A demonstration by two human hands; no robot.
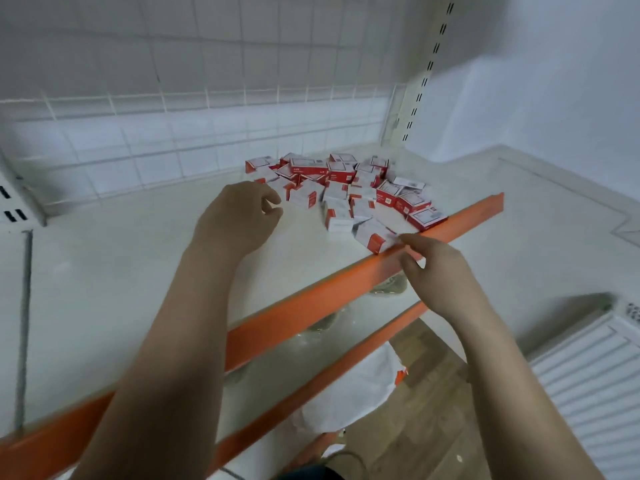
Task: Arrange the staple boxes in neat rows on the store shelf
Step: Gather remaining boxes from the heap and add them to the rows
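Observation:
A loose heap of several small red-and-white staple boxes (pixel 346 188) lies at the right end of a white store shelf (pixel 114 271) with an orange front lip (pixel 311 303). My left hand (pixel 239 216) hovers over the shelf just left of the heap, fingers loosely curled and holding nothing. My right hand (pixel 440 271) is at the orange lip, its fingertips pinching the near edge of one staple box (pixel 374 237) that sits at the front of the heap.
A white wire grid (pixel 173 133) backs the shelf, with slotted uprights at both ends. A second orange-edged shelf (pixel 311 372) lies below, holding pale objects. A wooden floor and a white slatted panel (pixel 588 386) are at lower right.

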